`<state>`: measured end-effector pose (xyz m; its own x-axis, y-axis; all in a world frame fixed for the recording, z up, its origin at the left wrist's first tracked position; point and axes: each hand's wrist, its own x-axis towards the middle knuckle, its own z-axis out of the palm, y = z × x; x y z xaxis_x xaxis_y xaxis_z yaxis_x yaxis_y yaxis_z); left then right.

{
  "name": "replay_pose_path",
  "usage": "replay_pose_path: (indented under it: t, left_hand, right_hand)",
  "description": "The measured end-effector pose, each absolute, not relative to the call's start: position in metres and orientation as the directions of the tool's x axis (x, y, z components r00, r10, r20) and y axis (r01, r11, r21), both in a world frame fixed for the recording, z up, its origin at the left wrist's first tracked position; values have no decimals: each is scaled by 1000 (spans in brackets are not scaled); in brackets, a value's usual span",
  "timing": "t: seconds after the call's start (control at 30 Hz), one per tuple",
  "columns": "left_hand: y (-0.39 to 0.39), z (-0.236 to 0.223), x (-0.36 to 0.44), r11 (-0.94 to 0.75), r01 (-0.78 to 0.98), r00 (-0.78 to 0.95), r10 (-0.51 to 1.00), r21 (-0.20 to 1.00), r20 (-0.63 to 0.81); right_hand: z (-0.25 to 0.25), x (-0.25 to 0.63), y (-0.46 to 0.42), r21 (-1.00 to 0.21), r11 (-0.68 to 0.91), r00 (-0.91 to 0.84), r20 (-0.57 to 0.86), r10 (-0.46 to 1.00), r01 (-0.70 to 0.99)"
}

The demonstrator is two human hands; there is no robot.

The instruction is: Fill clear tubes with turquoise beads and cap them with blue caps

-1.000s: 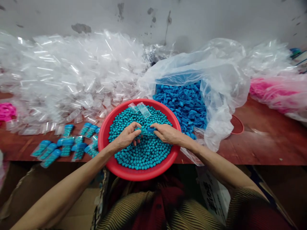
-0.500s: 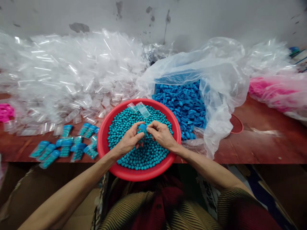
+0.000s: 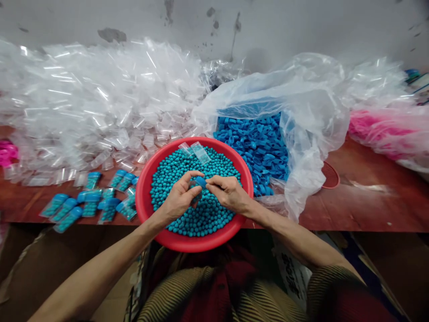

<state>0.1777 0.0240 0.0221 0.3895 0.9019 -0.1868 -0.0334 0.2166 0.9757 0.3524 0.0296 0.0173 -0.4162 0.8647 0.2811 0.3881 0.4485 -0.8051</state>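
Note:
A red bowl (image 3: 146,188) full of small teal beads (image 3: 208,217) sits at the table's front edge. Both hands meet over its middle. My left hand (image 3: 179,199) is curled around a small clear tube filled with beads. My right hand (image 3: 228,192) pinches a blue cap (image 3: 201,181) at the tube's top. Two empty clear tubes (image 3: 196,151) lie on the beads at the bowl's far side.
Several capped bead-filled tubes (image 3: 90,201) lie left of the bowl. A big heap of empty clear tubes (image 3: 100,103) fills the back left. A plastic bag of blue caps (image 3: 258,143) lies right of the bowl, pink parts in bags (image 3: 382,129) farther right, and a small red lid (image 3: 330,176).
My right hand came in from the right with a blue cap and met my left hand. Both hands now hold the tube and cap together over the bowl.

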Motion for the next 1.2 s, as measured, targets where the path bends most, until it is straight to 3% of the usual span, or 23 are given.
replay_pose_path:
  t: [0.1, 0.17, 0.3, 0.4, 0.5, 0.6, 0.7, 0.8, 0.93, 1.03, 1.2]
  left_hand:
    - [20, 20, 181, 157, 22, 366, 918, 987, -154]
    - [18, 16, 184, 125, 67, 340, 930, 990, -141]
    - [21, 9, 184, 169, 55, 296, 938, 984, -178]
    - [26, 10, 176, 254, 65, 365, 894, 965, -260]
    - [27, 14, 168, 247, 105, 436, 860, 963, -268]
    - [25, 18, 166, 225, 130, 457, 851, 966, -260]
    - [22, 20, 169, 207, 133, 437, 865, 969, -244]
    - [19, 19, 173, 184, 128, 408, 886, 974, -221]
    - [17, 16, 178, 88, 118, 320, 940, 989, -122]
    - [16, 16, 181, 49, 78, 279, 958, 996, -69]
    - [14, 21, 188, 145, -6, 278, 951, 989, -137]
  right_hand:
    - [9, 354, 26, -726, 541, -460, 341, 820, 425]
    - [5, 354, 24, -757, 504, -443, 315, 839, 416]
    - [8, 350, 25, -842, 338, -337, 201, 920, 421]
    - [17, 354, 32, -887, 216, -408, 35, 912, 408]
    - [23, 361, 43, -965, 19, -469, -110, 876, 261]
    - [20, 364, 51, -991, -52, -415, -99, 905, 122]
    - [15, 360, 50, -987, 42, -352, -17, 936, 158]
    - [14, 353, 40, -914, 237, -408, 89, 909, 330]
    - [19, 341, 23, -702, 518, -568, 194, 800, 489]
    - [22, 333, 17, -534, 557, -572, 158, 805, 636]
    - [26, 325, 14, -344, 527, -521, 119, 845, 777]
